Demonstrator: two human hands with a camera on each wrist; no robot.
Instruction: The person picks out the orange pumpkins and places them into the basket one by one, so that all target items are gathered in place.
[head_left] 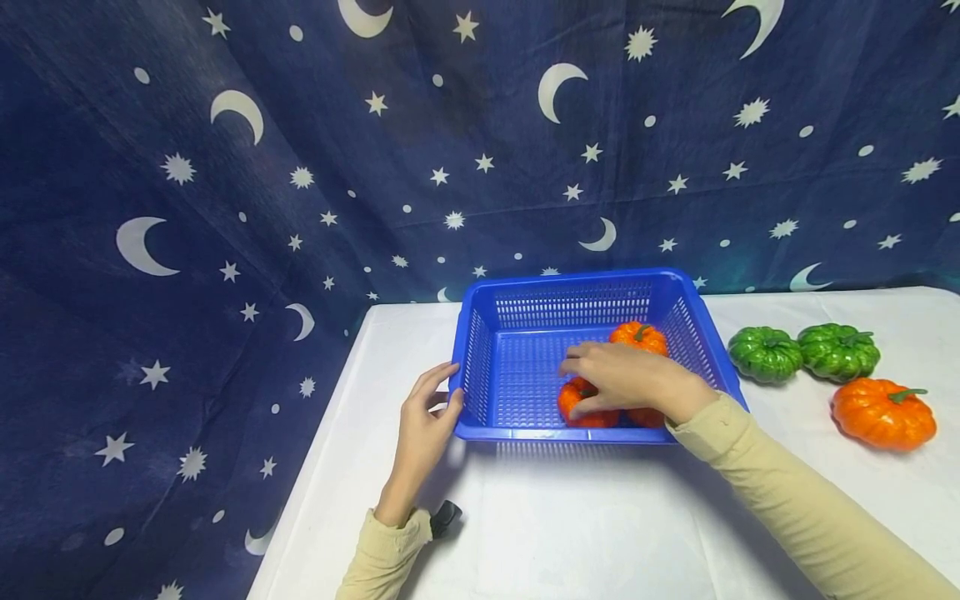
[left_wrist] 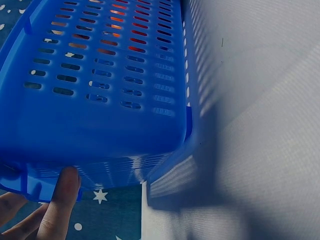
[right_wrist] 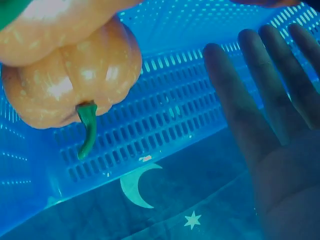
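A blue perforated plastic basket stands on the table. The left hand touches its left end with fingertips and thumb; in the left wrist view one digit rests against the basket's outer wall. Inside the basket's right half, the right hand is over a red-orange pumpkin, partly covering it. In the right wrist view its fingers are straight and spread. Behind that hand sits an orange pumpkin. Another pumpkin is mostly hidden beneath the right wrist.
Right of the basket, two green pumpkins lie side by side, with an orange pumpkin nearer the front. White cloth covers the table. A dark blue curtain with moons and stars hangs behind and at the left.
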